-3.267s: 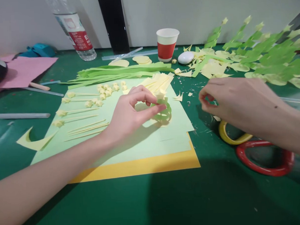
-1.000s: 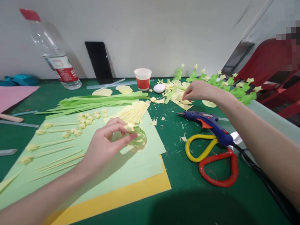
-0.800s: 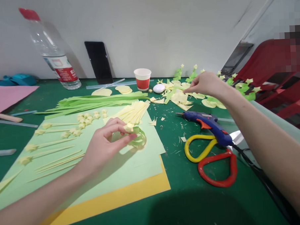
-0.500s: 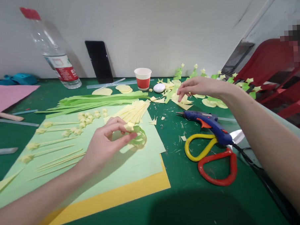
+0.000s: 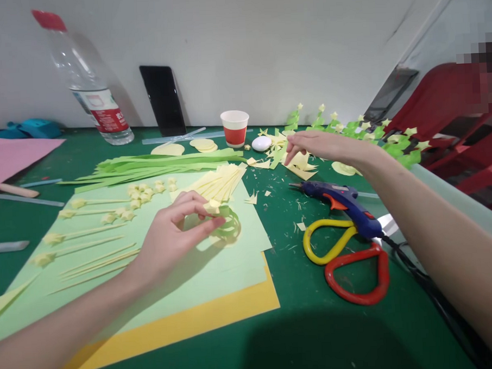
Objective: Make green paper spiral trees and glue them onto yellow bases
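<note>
My left hand (image 5: 172, 234) pinches a small paper piece (image 5: 222, 221) of curled green strip with a pale yellow bit on top, held just above the light green sheet (image 5: 143, 265). My right hand (image 5: 317, 145) reaches far over the pile of yellow paper scraps (image 5: 296, 161), with its fingers bent down onto them. What those fingers hold, if anything, is hidden. A blue glue gun (image 5: 344, 202) lies below that wrist, beside scissors (image 5: 347, 256) with a yellow and a red handle.
Green paper strips (image 5: 147, 167), yellow strips (image 5: 221, 183) and small star-tipped stems (image 5: 88, 213) lie on the green mat. At the back stand a water bottle (image 5: 86, 82), a dark phone (image 5: 163, 101), a red-and-white cup (image 5: 234, 128) and a white oval object (image 5: 261, 144). Green leafy stems (image 5: 374, 135) lie right.
My right hand left the spot by the scissors and reached out to the scrap pile, where it shifted a little leftward. My left hand kept its pinch in place. The view rose.
</note>
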`<act>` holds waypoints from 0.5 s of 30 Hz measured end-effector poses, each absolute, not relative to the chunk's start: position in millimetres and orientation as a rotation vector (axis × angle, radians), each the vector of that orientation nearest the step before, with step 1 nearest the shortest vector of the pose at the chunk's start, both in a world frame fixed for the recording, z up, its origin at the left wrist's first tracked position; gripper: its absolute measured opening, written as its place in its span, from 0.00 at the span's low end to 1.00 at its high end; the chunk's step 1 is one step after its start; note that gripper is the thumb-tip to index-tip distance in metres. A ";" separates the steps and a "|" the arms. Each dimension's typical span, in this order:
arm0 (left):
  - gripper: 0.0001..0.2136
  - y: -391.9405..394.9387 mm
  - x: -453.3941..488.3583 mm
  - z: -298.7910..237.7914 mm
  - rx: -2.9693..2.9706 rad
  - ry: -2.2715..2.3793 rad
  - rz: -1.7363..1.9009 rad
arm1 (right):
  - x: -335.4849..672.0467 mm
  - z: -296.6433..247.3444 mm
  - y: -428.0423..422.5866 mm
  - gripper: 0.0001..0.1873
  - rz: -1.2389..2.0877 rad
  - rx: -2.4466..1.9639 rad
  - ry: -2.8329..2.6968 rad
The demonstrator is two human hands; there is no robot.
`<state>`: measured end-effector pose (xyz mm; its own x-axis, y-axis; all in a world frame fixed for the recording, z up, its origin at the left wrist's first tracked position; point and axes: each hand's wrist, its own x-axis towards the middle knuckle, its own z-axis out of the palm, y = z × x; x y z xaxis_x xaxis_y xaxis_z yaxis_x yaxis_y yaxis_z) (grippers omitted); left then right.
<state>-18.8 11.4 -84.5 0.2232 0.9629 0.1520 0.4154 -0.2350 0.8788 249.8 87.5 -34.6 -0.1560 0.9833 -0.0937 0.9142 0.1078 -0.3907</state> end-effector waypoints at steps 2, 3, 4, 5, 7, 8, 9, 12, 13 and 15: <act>0.08 11.2 -19.6 -85.5 1.772 1.275 0.965 | 247.6 -32.6 82.5 0.28 0.604 -1.886 -2.205; 0.08 11.3 -19.9 -86.1 1.776 1.266 0.970 | 245.8 -32.0 79.6 0.28 0.649 -1.872 -2.216; 0.08 11.5 -20.2 -86.7 1.782 1.256 0.976 | 243.8 -31.7 76.9 0.27 0.699 -1.855 -2.227; 0.08 11.9 -20.3 -87.0 1.783 1.253 0.975 | 241.8 -32.0 75.0 0.26 0.748 -1.837 -2.236; 0.08 12.7 -20.0 -87.2 1.772 1.261 0.969 | 238.9 -34.1 74.2 0.26 0.805 -1.826 -2.229; 0.08 13.1 -19.6 -87.0 1.760 1.268 0.968 | 238.2 -35.8 75.4 0.27 0.801 -1.835 -2.212; 0.08 13.3 -19.2 -86.8 1.748 1.273 0.968 | 238.0 -37.5 77.2 0.28 0.779 -1.845 -2.190; 0.08 13.4 -18.3 -86.4 1.724 1.267 0.981 | 238.6 -40.9 82.8 0.31 0.684 -1.837 -2.126; 0.08 13.2 -18.2 -86.5 1.721 1.265 0.980 | 238.7 -41.2 83.7 0.32 0.675 -1.819 -2.118; 0.08 12.8 -18.0 -87.0 1.721 1.260 0.982 | 238.4 -41.3 83.7 0.34 0.705 -1.789 -2.123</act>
